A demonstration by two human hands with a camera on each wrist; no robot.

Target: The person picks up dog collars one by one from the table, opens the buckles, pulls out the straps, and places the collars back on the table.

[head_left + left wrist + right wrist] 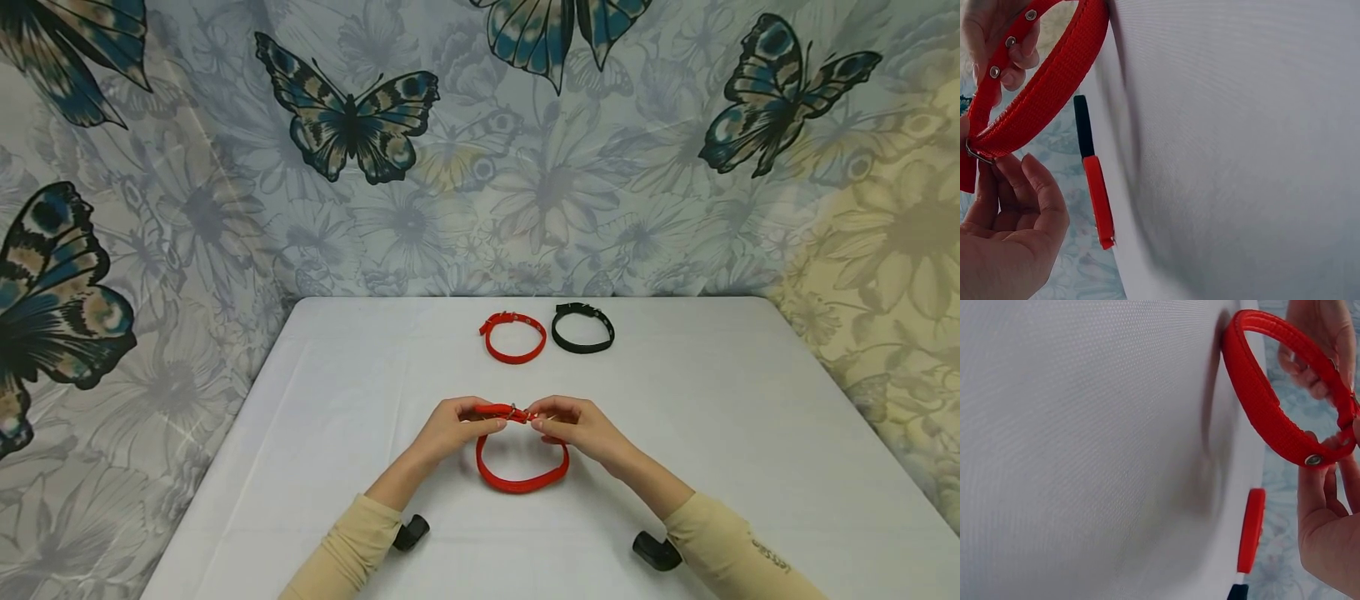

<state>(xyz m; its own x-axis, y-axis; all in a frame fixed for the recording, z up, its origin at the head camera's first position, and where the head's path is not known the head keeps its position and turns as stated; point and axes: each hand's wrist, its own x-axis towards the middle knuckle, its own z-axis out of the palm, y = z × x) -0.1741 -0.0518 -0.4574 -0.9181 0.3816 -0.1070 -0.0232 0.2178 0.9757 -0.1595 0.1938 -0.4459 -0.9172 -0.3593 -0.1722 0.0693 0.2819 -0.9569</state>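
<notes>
Both hands hold a red buckle collar [522,485], its strap forming a loop. My left hand [459,425] pinches it by the metal buckle [979,153], where a short strap end hangs past. On the other side, my right hand [583,427] grips the strap between thumb and fingers. Metal eyelets [1010,42] run along the narrow strap in the left wrist view, and one eyelet [1313,460] shows near the right fingertips in the right wrist view. The loop's lower part is close to the table; whether it touches is hard to tell.
Toward the back of the white table [360,375] lie a second red collar [513,359] and a black collar [583,347], both looped and side by side. Black wrist devices [411,533] are by both sleeves. Butterfly-patterned fabric [450,233] rises behind the table.
</notes>
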